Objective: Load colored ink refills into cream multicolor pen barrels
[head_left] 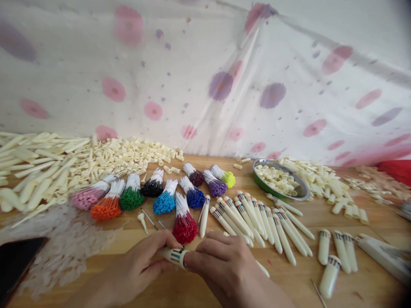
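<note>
The fingers of the left hand (144,259) are clamped around a cream pen (175,256) at the near middle of the table (180,291). The right hand's (224,261) fingers touch its slotted end; whether they pinch anything cannot be told. The pen's long axis runs left to right, its slotted end pointing right and slightly near. The step in hand looks like fitting coloured parts into the slots; the next move seems to call for a steady barrel and careful lining-up. Just beyond stands a red bundle (185,224); other coloured bundles (131,192) lie farther left, slotted pens (236,218) to the right.
</note>
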A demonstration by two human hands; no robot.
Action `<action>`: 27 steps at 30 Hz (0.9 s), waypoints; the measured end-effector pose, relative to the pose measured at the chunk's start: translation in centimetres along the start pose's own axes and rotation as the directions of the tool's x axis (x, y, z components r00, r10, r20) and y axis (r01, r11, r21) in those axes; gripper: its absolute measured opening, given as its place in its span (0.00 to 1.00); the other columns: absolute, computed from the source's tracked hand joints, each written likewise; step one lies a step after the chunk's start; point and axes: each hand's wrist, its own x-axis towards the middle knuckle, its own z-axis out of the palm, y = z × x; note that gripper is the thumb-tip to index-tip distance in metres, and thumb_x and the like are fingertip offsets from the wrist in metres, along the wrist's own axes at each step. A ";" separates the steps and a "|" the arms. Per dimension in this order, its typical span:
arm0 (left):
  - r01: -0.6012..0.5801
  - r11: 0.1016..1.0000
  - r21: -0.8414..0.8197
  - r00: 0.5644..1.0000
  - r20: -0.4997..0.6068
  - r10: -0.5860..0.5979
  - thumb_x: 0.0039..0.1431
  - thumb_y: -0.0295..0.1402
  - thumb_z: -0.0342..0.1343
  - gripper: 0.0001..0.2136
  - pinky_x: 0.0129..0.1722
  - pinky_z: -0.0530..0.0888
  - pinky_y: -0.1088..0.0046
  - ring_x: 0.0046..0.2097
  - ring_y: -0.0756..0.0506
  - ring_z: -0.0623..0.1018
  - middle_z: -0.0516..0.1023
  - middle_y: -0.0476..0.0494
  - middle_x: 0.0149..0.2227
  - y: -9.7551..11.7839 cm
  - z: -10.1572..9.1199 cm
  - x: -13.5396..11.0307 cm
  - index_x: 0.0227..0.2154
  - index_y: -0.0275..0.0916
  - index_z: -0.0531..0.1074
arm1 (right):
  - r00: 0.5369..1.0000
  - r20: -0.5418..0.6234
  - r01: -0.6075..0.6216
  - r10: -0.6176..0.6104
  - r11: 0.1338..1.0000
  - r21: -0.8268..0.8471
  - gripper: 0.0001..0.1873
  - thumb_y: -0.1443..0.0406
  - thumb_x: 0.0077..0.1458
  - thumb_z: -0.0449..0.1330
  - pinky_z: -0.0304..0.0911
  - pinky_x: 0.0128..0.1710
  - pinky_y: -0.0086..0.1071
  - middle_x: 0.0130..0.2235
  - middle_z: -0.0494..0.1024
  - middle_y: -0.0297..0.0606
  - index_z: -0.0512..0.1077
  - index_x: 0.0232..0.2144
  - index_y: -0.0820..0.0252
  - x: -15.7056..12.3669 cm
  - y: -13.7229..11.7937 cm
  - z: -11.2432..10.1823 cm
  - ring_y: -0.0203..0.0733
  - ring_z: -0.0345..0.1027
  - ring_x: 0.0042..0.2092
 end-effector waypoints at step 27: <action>0.058 0.994 0.097 0.998 0.000 -0.058 0.58 0.30 0.50 0.04 0.40 0.69 0.73 0.39 0.47 0.73 0.71 0.50 0.36 1.2 0.4 0.1 0.36 0.44 0.64 | 0.979 0.200 -0.039 0.027 0.997 0.059 0.13 0.73 0.59 0.48 0.53 0.27 0.26 0.29 0.72 0.35 0.72 0.30 0.61 0.4 0.8 -0.3 0.34 0.61 0.29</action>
